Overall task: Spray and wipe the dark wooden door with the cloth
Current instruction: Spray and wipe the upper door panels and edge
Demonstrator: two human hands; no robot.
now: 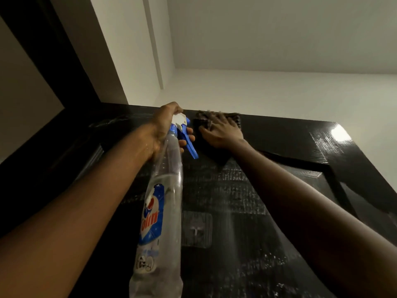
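I look up at the dark wooden door (285,136), whose top edge runs across the middle of the view. My left hand (165,125) grips the neck of a clear spray bottle (163,203) with a blue trigger and white nozzle, held up near the door's top. My right hand (221,132) lies flat with spread fingers, pressing a dark cloth (206,147) against the door just under its top edge, right of the bottle. Spray droplets and wet streaks cover the panel below.
A clear adhesive hook plate (196,230) sticks to the door panel below my hands. The dark door frame (53,61) rises at the left. White wall (268,93) and ceiling (279,29) lie beyond the door's top. A light glare shows at the door's upper right corner.
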